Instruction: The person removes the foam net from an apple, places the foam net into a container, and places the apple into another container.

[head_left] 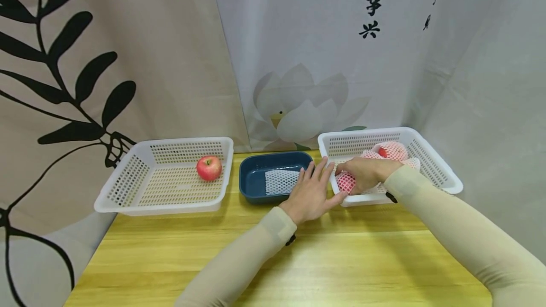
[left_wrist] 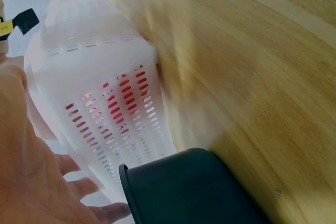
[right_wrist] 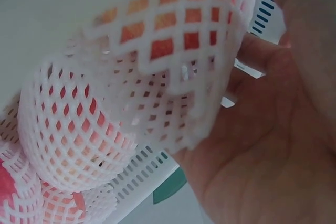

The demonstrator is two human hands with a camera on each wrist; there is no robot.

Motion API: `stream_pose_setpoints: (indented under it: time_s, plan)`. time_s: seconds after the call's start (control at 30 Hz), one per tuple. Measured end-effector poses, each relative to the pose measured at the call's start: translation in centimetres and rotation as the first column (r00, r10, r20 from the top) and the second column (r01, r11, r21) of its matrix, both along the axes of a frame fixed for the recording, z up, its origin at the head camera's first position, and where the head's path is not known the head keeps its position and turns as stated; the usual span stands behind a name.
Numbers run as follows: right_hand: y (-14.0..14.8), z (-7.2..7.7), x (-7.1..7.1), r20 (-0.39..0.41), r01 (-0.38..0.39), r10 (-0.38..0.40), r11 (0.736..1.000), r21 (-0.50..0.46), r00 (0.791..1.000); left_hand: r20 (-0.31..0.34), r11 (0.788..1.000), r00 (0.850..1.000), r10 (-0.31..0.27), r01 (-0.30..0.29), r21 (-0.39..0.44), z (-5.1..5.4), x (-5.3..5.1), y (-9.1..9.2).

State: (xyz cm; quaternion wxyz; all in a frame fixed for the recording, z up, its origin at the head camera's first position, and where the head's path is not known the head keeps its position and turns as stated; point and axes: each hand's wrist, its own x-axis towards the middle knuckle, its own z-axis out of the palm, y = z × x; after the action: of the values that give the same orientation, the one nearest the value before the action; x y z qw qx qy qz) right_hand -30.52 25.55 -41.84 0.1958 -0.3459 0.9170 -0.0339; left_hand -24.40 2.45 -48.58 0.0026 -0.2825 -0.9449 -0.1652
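Note:
My right hand (head_left: 368, 172) reaches into the right-hand white basket (head_left: 441, 174) and grips an apple in a white foam net (head_left: 345, 182) near its left end. In the right wrist view the same netted apple (right_wrist: 181, 30) sits by the fingers, its net hanging past the fruit. More netted apples (head_left: 391, 150) lie behind that hand, partly hidden by it. My left hand (head_left: 310, 194) is spread with fingers straight, between the dark blue tray (head_left: 251, 179) and the basket's left end. An empty foam net (head_left: 279, 182) lies flat inside the tray.
A bare red apple (head_left: 209, 168) sits in the left white basket (head_left: 170, 207), near its right wall. Both baskets and the tray stand in a row at the back of the wooden table (head_left: 354, 259), close to a printed cloth backdrop (head_left: 298, 37).

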Motion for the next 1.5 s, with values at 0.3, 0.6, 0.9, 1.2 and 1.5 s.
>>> stream_pose_setpoints:
  time_s: [0.3,0.6,0.9,1.2,1.5]
  plan:
    - [0.3,-0.4,0.0,-0.004,-0.006,0.006,1.000,-0.025,1.000,0.004,1.000,1.000,0.001,-0.001,0.002,-0.1,0.2,0.0]
    - [0.5,-0.4,0.3,-0.022,-0.015,0.014,0.998,-0.055,1.000,0.008,1.000,1.000,0.002,-0.002,0.016,-0.2,0.3,-0.1]
    - [0.5,-0.2,0.8,-0.055,-0.025,0.020,0.996,-0.086,0.998,0.007,1.000,1.000,0.010,-0.011,0.013,-0.3,0.2,-0.1]
    - [0.9,0.4,1.0,-0.054,0.021,-0.027,0.994,-0.104,0.998,-0.008,1.000,1.000,0.006,-0.006,0.007,-0.2,0.1,0.0]
    - [1.2,1.0,0.9,-0.046,0.050,-0.056,0.991,-0.120,0.997,-0.026,1.000,1.000,0.003,-0.003,0.001,-0.3,-0.1,0.0]
